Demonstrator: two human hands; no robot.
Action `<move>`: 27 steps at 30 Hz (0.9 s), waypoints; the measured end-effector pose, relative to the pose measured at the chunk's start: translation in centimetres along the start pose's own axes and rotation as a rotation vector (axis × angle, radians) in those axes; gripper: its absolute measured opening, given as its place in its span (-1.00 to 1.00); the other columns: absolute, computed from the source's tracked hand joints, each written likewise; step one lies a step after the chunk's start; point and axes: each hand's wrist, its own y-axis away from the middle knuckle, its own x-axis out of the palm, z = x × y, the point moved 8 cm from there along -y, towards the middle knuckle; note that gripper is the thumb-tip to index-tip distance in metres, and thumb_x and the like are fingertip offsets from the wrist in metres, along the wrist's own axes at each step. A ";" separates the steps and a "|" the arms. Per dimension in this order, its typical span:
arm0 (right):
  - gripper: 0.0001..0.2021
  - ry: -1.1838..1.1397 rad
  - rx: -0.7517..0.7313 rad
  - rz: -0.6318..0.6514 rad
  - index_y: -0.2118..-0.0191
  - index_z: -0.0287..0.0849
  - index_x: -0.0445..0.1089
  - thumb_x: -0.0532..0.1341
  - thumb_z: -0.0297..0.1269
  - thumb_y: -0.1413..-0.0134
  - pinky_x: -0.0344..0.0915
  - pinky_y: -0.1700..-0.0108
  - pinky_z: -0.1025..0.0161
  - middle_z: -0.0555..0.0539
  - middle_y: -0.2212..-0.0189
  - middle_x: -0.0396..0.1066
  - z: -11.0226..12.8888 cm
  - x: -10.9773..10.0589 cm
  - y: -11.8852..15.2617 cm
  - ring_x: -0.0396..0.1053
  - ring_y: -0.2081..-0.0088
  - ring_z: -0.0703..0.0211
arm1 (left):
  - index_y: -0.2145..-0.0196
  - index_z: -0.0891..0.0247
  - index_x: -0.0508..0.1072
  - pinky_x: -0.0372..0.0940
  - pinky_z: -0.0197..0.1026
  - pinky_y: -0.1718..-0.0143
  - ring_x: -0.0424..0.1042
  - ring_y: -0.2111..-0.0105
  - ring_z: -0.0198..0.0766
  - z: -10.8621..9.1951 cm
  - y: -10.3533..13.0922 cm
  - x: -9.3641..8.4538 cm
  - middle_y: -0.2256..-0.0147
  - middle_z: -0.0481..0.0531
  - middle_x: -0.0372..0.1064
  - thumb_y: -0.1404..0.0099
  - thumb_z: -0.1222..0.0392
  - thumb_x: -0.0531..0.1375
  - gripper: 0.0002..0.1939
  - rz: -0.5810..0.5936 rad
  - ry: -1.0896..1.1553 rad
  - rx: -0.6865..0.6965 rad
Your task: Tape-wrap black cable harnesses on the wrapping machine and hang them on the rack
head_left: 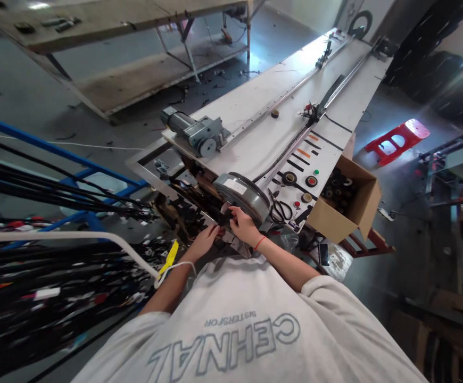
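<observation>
Nearest the camera, a pale grey shirt point(251, 330) with reversed lettering fills the lower frame, both bare forearms reaching forward from it. Left hand point(203, 243): fingers curled at the near edge of the long white workbench point(255, 143), touching a dark cable bundle point(221, 221); whether it actually pinches the bundle cannot be told. Right hand point(244, 226): red cord at the wrist, fingers closed narrowly on the same dark bundle, just below a round grey drum point(242, 196) with a white label. The bundle lies at the bench's near end, between the two hands and against the drum's lower rim. Left of the hands: a rack of black wire harnesses point(56, 287), blurred, with a yellow tag point(170, 256) on a white bar. Right of the drum: black-handled scissors point(279, 208), tape rolls point(289, 178), coloured buttons. Beside the bench edge: an open cardboard box point(351, 205) holding dark rolls. Mid-bench: a grey motor unit point(193, 130) and a long metal rail point(295, 88) running away. Beyond, on the floor: a red plastic stool point(397, 139) tipped over, and a second worn table point(135, 64) at the far left.
</observation>
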 end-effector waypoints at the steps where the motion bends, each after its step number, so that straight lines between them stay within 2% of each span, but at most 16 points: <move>1: -0.56 -0.006 0.000 0.003 -0.12 -0.17 0.22 0.10 -0.50 -0.10 0.38 -0.01 0.11 -0.13 0.12 0.40 0.0 0.0 0.0 0.42 0.15 0.13 | 0.26 0.22 0.41 0.35 -0.03 0.05 0.49 0.16 0.03 -0.2 0.0 0.0 0.23 0.19 0.53 -0.15 -0.40 -0.03 -0.38 -0.006 -0.003 0.003; 7: -0.53 -0.037 -0.017 -0.006 -0.16 -0.19 0.18 0.10 -0.51 -0.11 0.36 -0.05 0.11 -0.13 0.14 0.41 0.5 -0.3 -0.3 0.41 0.11 0.13 | 0.37 0.21 0.36 0.32 -0.14 0.25 0.38 0.38 -0.13 -2.9 -0.3 -1.7 0.45 0.03 0.38 -0.28 -0.30 -0.11 -0.46 -0.120 -0.101 0.090; 10: -0.61 -0.023 0.029 -0.028 -0.10 -0.16 0.22 0.08 -0.51 -0.15 0.35 -0.05 0.12 -0.11 0.15 0.42 0.4 -0.2 -0.5 0.42 0.10 0.12 | 0.39 0.20 0.35 0.29 -0.16 0.26 0.36 0.39 -0.15 -3.7 -0.7 -1.7 0.45 0.02 0.38 -0.32 -0.24 -0.10 -0.51 -0.072 -0.180 0.143; 14: -0.70 0.020 0.041 -0.027 -0.02 -0.12 0.24 0.04 -0.50 -0.21 0.33 -0.08 0.12 -0.13 0.10 0.42 1.3 0.2 -1.4 0.40 0.03 0.10 | 0.40 0.19 0.35 0.30 -0.14 0.23 0.40 0.35 -0.11 -3.1 -0.9 -1.1 0.41 0.06 0.44 -0.31 -0.18 -0.09 -0.56 -0.037 -0.259 0.128; 18: -0.67 0.160 -0.079 0.066 -0.04 -0.18 0.23 0.15 -0.44 -0.15 0.32 -0.09 0.07 -0.19 0.00 0.35 3.3 0.6 -2.6 0.38 0.03 0.05 | 0.26 0.22 0.42 0.32 -0.13 0.19 0.46 0.26 -0.06 -2.6 -0.7 -0.9 0.31 0.12 0.51 -0.31 -0.09 -0.07 -0.60 -0.037 -0.287 0.085; 20: -0.71 0.243 -0.166 0.129 -0.02 -0.20 0.26 0.16 -0.40 -0.16 0.33 -0.06 0.08 -0.22 -0.01 0.33 4.2 1.0 -3.2 0.37 0.03 0.03 | 0.22 0.24 0.43 0.32 -0.09 0.18 0.47 0.24 -0.01 -2.8 -0.3 -1.3 0.28 0.18 0.51 -0.30 -0.04 -0.06 -0.62 -0.075 -0.344 0.096; 23: -0.81 0.359 -0.251 0.224 0.06 -0.23 0.31 0.11 -0.41 -0.21 0.30 -0.09 0.03 -0.23 0.08 0.37 5.5 1.9 -3.6 0.37 0.05 -0.01 | 0.28 0.27 0.44 0.32 -0.03 0.16 0.47 0.26 0.04 -3.3 0.3 -1.9 0.31 0.24 0.47 -0.29 -0.03 -0.02 -0.63 -0.148 -0.415 0.162; 25: -0.82 0.391 -0.265 0.255 0.09 -0.25 0.34 0.08 -0.41 -0.22 0.28 -0.09 -0.03 -0.25 0.13 0.39 6.6 2.0 -3.2 0.38 0.08 -0.04 | 0.36 0.28 0.43 0.33 -0.03 0.18 0.46 0.31 0.01 -2.8 0.4 -1.8 0.38 0.21 0.45 -0.30 -0.06 -0.01 -0.62 -0.131 -0.355 0.159; 27: -0.78 0.321 -0.344 0.269 0.03 -0.22 0.34 0.07 -0.39 -0.24 0.27 -0.11 -0.04 -0.25 0.06 0.38 8.4 0.9 -1.7 0.36 0.01 -0.05 | 0.40 0.30 0.41 0.35 -0.05 0.22 0.45 0.35 -0.04 -1.7 -0.1 -1.2 0.43 0.18 0.43 -0.34 -0.10 -0.05 -0.55 -0.072 -0.186 0.080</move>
